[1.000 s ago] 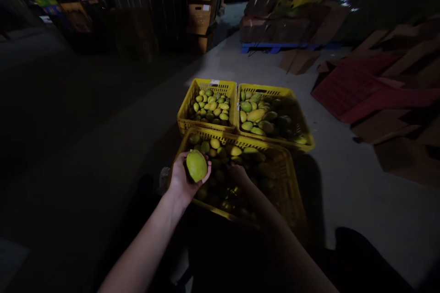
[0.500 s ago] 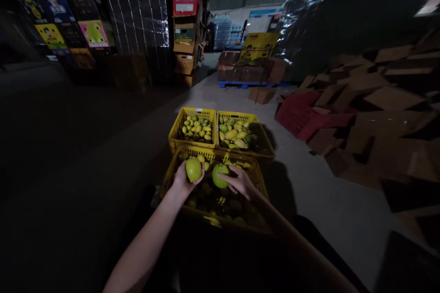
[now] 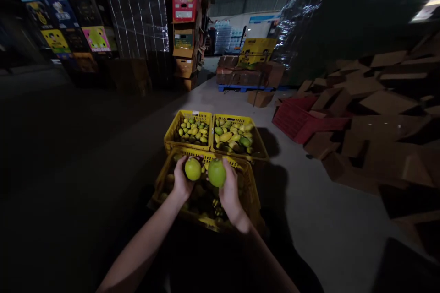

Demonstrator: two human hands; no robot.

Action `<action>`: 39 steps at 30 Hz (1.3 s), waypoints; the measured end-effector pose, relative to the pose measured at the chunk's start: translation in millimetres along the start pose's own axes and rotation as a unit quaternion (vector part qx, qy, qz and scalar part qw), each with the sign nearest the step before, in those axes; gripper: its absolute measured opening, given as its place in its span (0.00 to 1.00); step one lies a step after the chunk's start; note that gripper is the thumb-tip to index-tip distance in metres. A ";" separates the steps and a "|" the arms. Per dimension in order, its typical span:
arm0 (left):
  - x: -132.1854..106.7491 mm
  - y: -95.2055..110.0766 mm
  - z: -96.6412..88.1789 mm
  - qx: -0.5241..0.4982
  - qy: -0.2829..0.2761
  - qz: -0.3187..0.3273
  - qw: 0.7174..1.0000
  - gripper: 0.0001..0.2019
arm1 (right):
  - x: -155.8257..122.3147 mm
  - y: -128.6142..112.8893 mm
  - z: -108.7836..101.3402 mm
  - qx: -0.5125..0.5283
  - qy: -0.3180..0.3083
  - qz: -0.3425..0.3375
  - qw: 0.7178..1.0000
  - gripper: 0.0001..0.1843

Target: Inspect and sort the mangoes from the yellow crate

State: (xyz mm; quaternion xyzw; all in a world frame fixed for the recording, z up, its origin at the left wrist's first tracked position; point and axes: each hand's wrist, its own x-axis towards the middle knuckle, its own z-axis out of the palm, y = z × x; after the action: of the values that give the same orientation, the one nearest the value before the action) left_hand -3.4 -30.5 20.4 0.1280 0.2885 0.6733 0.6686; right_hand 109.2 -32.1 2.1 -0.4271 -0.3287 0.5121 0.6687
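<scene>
My left hand (image 3: pixel 182 181) is closed around a smooth yellow-green fruit (image 3: pixel 193 169), its fingers partly hidden behind it. A greener, roundish fruit (image 3: pixel 217 173) is gripped in my right hand (image 3: pixel 230 188), thumb along its side. Both fruits are held up next to each other, a small gap between them, over the near yellow crate (image 3: pixel 255 192). Inside that crate more fruit lies in deep shadow, hard to make out.
Behind the near crate stand a left yellow crate (image 3: pixel 167 137) of yellow-green fruit and a right yellow crate (image 3: pixel 263 149) of longer yellow and green fruit. A red crate (image 3: pixel 299 121) and a heap of cardboard boxes (image 3: pixel 385 146) lie right. Stacked cartons (image 3: pixel 184 41) and a blue pallet (image 3: pixel 240 88) stand farther back.
My right hand has turned upright and now grips its fruit from the right side, instead of from above with the fingertips. The left hand still holds its fruit. The view has shifted slightly.
</scene>
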 end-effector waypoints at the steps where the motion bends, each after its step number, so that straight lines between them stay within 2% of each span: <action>1: -0.6 -1.3 1.8 0.023 -0.025 0.035 0.999 0.14 | -1.1 3.4 5.6 -0.003 0.026 -0.016 1.000 0.18; 4: -3.5 1.8 5.2 0.096 -0.091 0.112 0.985 0.15 | -7.4 7.8 17.6 -0.011 0.070 -0.051 0.996 0.17; 6: -4.9 8.2 6.0 0.135 -0.118 0.143 0.973 0.15 | -13.1 6.7 20.4 -0.029 0.051 -0.084 0.995 0.17; 9: -3.9 16.2 4.9 0.146 -0.120 0.143 0.971 0.15 | -19.5 3.0 20.6 -0.059 -0.005 -0.122 0.991 0.15; 11: -0.7 17.9 2.6 0.112 -0.096 0.103 0.984 0.15 | -19.9 1.5 21.3 -0.066 -0.020 -0.124 0.990 0.14; 13: 3.3 17.7 -0.6 0.065 -0.060 0.029 0.996 0.16 | -16.6 0.5 23.0 -0.045 -0.002 -0.077 0.996 0.12; 16: 7.5 17.8 -5.6 0.004 -0.024 -0.069 0.997 0.14 | -7.1 -1.9 23.7 0.031 0.031 0.080 0.996 0.12; 19: 8.0 20.0 -8.6 -0.027 -0.017 -0.108 0.994 0.15 | 1.7 -6.4 17.7 0.096 -0.015 0.214 0.972 0.12; 22: 7.6 20.7 -9.0 -0.041 -0.006 -0.131 0.991 0.18 | 6.1 -10.3 7.4 0.118 -0.075 0.278 0.950 0.12; 25: 8.5 17.7 -8.5 -0.061 0.019 -0.134 0.989 0.17 | 6.2 -10.1 -1.0 0.142 -0.075 0.300 0.940 0.12; 29: 10.1 13.6 -7.2 -0.095 0.042 -0.140 0.985 0.14 | 4.5 -6.9 -6.9 0.158 -0.053 0.282 0.945 0.13; 35: 5.7 19.0 -0.1 -0.115 -0.033 -0.154 0.981 0.10 | 5.1 -19.1 -7.6 0.158 -0.058 0.334 0.928 0.09; 39: -0.5 23.7 4.1 -0.061 -0.047 -0.166 0.983 0.09 | 1.8 -31.4 -5.4 0.167 -0.099 0.320 0.927 0.15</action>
State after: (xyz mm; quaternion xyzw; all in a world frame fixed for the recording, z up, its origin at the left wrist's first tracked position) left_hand -20.6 -28.7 37.1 0.0685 0.2323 0.5626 0.7905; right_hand 127.1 -35.1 28.4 -0.3388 -0.1492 0.7863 0.4947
